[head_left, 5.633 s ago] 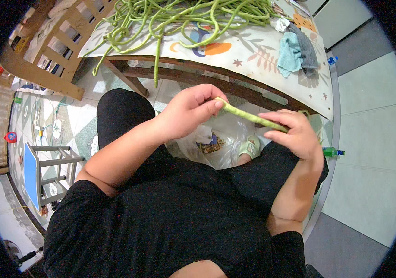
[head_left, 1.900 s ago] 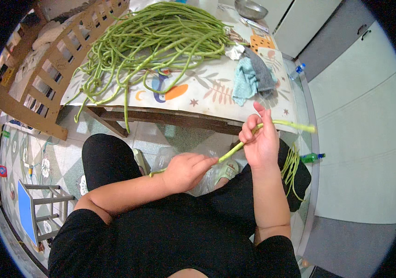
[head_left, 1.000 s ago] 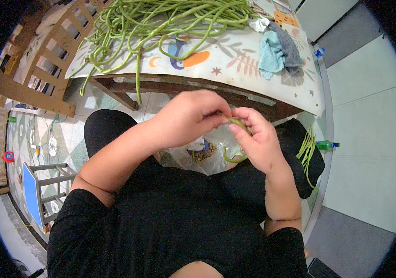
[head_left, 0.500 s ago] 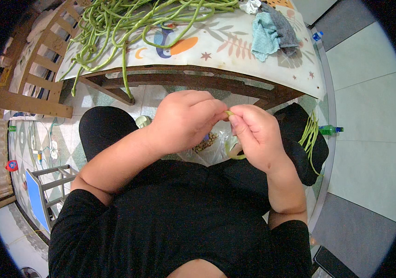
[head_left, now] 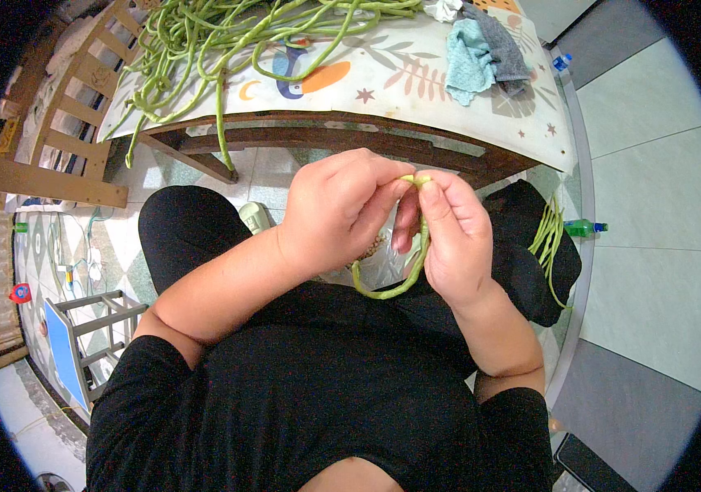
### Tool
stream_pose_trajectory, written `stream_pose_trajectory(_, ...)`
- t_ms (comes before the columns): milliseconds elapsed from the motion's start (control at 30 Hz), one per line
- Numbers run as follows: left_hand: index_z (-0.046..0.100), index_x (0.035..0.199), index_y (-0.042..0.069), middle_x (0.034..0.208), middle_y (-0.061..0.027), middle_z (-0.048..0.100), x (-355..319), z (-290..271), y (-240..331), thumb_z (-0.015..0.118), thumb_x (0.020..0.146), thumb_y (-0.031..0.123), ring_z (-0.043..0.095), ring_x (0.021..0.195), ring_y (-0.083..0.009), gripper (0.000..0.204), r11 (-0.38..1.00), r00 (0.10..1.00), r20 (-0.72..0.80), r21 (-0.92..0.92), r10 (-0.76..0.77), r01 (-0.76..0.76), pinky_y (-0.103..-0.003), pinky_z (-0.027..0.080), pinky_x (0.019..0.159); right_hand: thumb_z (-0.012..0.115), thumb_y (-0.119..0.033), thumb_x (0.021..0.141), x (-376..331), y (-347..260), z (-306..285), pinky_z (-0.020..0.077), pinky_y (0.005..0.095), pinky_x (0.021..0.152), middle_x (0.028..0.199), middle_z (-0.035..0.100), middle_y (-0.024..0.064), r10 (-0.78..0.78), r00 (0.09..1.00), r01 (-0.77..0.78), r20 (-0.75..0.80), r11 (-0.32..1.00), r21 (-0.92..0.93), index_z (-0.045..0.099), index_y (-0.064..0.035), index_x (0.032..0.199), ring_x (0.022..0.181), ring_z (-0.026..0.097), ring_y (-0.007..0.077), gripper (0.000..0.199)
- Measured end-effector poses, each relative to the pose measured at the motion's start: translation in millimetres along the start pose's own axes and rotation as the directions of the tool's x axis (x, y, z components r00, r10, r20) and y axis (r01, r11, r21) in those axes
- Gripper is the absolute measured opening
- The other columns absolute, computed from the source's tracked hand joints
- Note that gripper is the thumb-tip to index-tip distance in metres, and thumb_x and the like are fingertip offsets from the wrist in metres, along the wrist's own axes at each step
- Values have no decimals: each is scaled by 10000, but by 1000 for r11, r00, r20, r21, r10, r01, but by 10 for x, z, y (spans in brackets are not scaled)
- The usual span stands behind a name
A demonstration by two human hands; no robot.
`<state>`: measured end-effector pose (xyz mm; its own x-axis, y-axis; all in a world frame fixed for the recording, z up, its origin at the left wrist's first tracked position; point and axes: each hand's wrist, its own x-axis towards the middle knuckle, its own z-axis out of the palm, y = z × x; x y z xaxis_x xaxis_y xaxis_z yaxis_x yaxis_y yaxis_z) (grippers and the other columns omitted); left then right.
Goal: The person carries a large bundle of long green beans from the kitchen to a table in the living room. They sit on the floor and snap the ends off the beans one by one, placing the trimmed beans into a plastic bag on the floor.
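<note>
Both my hands are raised over my lap, fingertips close together, with a long green bean [head_left: 391, 293] between them. My left hand [head_left: 330, 209] pinches one end of the bean. The thumb and fingers of my right hand [head_left: 451, 238] close on it just beside that. From there the rest of the bean hangs in a loop below my hands. Behind the loop, partly hidden, is a clear plastic bag [head_left: 379, 269] with small brownish bits near it. Several long beans [head_left: 547, 238] lie across my right leg.
In front stands a table with a patterned cover [head_left: 416, 102], bearing a heap of long beans [head_left: 203, 49] and crumpled cloths [head_left: 471, 64]. A green bottle [head_left: 582, 229] is at right. At left are a blue-topped stool [head_left: 68, 348] and a slatted wooden frame [head_left: 80, 123].
Both hands have risen slightly, and the bean's pinched part has moved up with them. More of the bean now shows, hanging in a loop beneath.
</note>
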<state>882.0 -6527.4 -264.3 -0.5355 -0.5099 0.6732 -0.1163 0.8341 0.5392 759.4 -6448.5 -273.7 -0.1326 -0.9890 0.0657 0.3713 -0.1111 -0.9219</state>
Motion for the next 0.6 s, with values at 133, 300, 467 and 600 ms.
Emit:
stream_pose_trajectory(133,563,825,40,657,-95,562,-27,34,-27,609,699,51,564,585,-256,134,999,1000,4,24,21,-21,-318,458,498,375,-156,905,11,67,-25,438,238,575,731,524,57,-79,992,73,-100,996,-59,488,-1,974,615,504,123,204)
stream_pose_trajectory(300,572,856,40,676,-93,577,-166,6,-131,595,720,49,572,589,-238,138,996,995,90,85,-35,27,-309,463,512,403,-206,893,88,44,-168,436,296,666,797,513,58,-86,956,114,-280,990,86,494,-12,943,714,500,150,220)
stream_pose_trajectory(467,575,849,27,677,-98,589,-445,21,-395,548,778,62,579,575,-207,83,959,943,200,152,-267,240,-304,465,528,428,-256,877,216,-119,-586,415,283,568,714,471,25,1,957,130,-291,893,431,496,-39,930,605,463,157,234)
stream_pose_trajectory(600,590,805,60,725,-127,583,-750,81,-706,511,771,177,558,680,-329,146,857,728,473,404,-496,321,-403,451,599,391,-220,900,205,-279,-754,292,219,489,696,382,3,-2,962,152,-274,835,529,482,-53,958,564,333,96,198)
